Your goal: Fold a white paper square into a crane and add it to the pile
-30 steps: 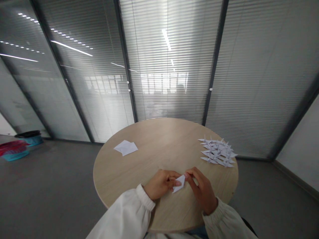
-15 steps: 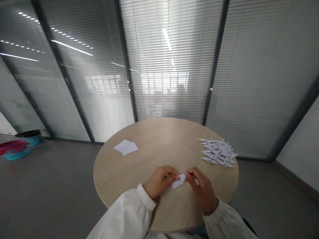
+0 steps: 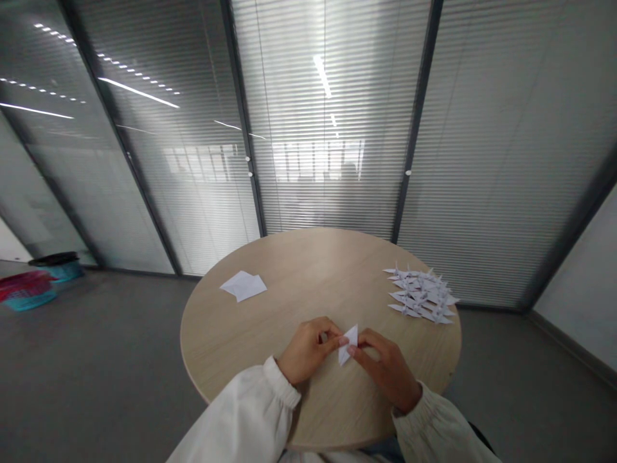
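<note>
Between my hands is a small folded piece of white paper (image 3: 348, 344), narrow and pointed, standing at a steep tilt above the round wooden table (image 3: 308, 270). My left hand (image 3: 308, 350) pinches its left side between thumb and fingers. My right hand (image 3: 385, 368) grips its lower right edge with thumb and fingertips. Part of the fold is hidden by my fingers. To the far right lies a heap of several white origami cranes (image 3: 420, 296). Several loose white paper sheets (image 3: 243, 286) lie at the table's left, out of reach of either hand's fingers.
White puffed sleeves cover both my forearms at the table's near edge. Glass partitions with slatted blinds stand behind the table. On the grey floor at the left sit a teal basket (image 3: 29, 296) with red cloth and a dark-rimmed container (image 3: 56, 260).
The folded paper has turned from a slanted, flatter position to a steeper, more upright one. My right hand has shifted slightly down and toward it; the sheets and cranes have not moved.
</note>
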Available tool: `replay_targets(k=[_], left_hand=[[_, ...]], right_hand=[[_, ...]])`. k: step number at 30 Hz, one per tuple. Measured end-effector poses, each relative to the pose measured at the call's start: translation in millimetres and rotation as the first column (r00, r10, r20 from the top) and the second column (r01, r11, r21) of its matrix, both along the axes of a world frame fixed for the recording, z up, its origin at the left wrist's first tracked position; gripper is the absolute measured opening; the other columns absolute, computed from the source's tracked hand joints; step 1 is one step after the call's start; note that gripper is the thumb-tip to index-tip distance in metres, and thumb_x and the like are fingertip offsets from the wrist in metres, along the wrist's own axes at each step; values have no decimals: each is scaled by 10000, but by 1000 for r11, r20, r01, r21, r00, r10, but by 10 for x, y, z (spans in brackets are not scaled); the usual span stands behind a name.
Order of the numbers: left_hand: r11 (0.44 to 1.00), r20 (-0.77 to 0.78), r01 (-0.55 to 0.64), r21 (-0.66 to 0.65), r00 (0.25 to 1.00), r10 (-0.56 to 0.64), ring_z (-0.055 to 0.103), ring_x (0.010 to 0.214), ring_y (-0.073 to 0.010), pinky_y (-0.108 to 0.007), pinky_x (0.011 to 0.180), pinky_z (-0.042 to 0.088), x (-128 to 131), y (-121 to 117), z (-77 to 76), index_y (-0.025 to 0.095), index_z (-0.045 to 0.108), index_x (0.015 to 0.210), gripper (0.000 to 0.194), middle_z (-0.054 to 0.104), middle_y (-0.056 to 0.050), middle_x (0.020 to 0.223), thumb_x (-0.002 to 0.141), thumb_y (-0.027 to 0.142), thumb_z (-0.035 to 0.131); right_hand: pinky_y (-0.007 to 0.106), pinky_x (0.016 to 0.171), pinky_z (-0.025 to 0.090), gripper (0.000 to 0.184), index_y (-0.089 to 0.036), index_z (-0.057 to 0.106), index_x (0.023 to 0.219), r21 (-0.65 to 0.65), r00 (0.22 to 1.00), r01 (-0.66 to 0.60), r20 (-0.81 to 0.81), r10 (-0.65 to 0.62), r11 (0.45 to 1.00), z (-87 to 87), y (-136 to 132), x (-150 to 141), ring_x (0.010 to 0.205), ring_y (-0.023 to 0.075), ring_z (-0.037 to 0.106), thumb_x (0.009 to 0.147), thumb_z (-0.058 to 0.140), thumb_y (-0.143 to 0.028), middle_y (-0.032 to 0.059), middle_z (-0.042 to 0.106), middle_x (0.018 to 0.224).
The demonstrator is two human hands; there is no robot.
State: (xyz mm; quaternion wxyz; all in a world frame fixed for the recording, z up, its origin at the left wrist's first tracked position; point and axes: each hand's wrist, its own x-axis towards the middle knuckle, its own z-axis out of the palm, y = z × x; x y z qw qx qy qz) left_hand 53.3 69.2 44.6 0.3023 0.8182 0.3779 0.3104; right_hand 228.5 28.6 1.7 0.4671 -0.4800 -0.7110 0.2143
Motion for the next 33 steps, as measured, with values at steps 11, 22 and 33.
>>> replay_targets(k=[11, 22, 33], left_hand=[[999, -32, 51, -10, 998, -51, 511, 621, -103, -195, 601, 359, 0, -24, 46, 147, 687, 726, 220, 626, -2, 683, 805, 332, 598], [998, 41, 32, -62, 999, -29, 540, 647, -119, -205, 609, 385, 5, 9, 9, 135, 675, 727, 221, 636, -18, 692, 802, 323, 588], [971, 190, 97, -220, 980, -55, 576, 680, -140, -210, 557, 462, 13, 30, -66, 128, 645, 842, 200, 623, -43, 768, 750, 306, 646]], right_hand=[[232, 624, 394, 228, -193, 553, 652, 24, 998, 42, 40, -43, 999, -3, -61, 31, 634, 141, 557, 826, 568, -341, -3, 603, 646], [219, 637, 407, 223, -191, 578, 644, -25, 1000, 6, 27, -6, 1000, 36, -52, 29, 634, 129, 572, 829, 566, -315, -11, 624, 649], [246, 629, 422, 158, -201, 536, 659, 153, 990, 60, 114, -78, 986, -18, -37, -33, 625, 136, 558, 746, 665, -229, -20, 577, 647]])
